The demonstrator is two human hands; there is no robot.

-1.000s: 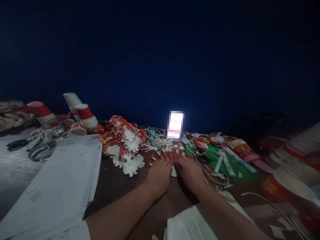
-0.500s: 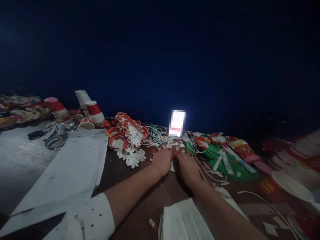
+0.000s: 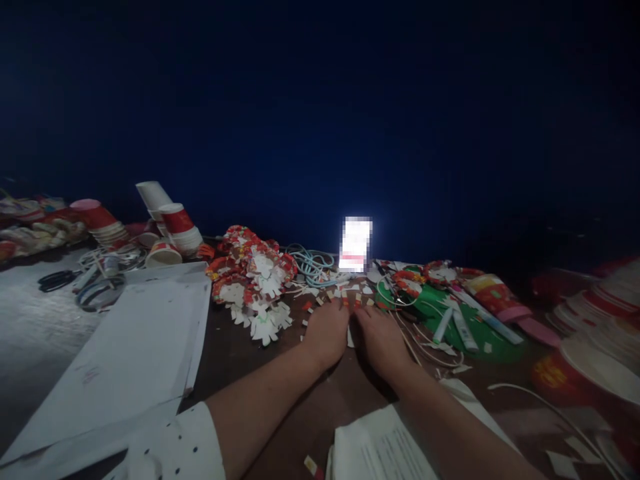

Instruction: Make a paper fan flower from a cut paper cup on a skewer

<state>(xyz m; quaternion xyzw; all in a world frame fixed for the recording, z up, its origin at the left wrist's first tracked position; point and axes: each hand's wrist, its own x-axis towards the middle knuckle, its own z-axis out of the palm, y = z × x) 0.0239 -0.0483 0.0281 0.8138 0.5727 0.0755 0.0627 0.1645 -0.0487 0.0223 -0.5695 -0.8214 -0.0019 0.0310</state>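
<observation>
Left hand (image 3: 327,333) and right hand (image 3: 383,337) are curling over a pale paper piece (image 3: 351,338) at 12 o'clock; can't tell either grip's closure. Paper cutouts (image 3: 267,325) are lying at 11.

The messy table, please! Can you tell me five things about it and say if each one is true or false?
1. The left hand and right hand are close together. True.
2. The green sheet is left of both hands. False: it is on their right.
3. The bright screen is beyond the hands. True.
4. Both hands wear gloves. False: they are bare.
5. The left sleeve is white with dark dots. True.
</observation>
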